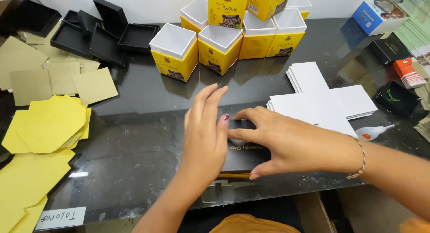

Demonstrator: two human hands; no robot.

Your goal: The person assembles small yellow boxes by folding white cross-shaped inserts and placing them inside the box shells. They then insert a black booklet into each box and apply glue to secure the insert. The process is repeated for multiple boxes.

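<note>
A black box [244, 154] is pressed flat by the spread left hand [204, 132] and clasped by the right hand [280, 141]; open yellow boxes [219, 47] stand at twelve o'clock.

A packaging workshop: open yellow cartons [174, 51] are standing along the far edge of a black glass-topped worktop [134, 143], with flat white die-cut blanks [322, 98], yellow card sheets [49, 125] and black trays [103, 36] lying around.
</note>
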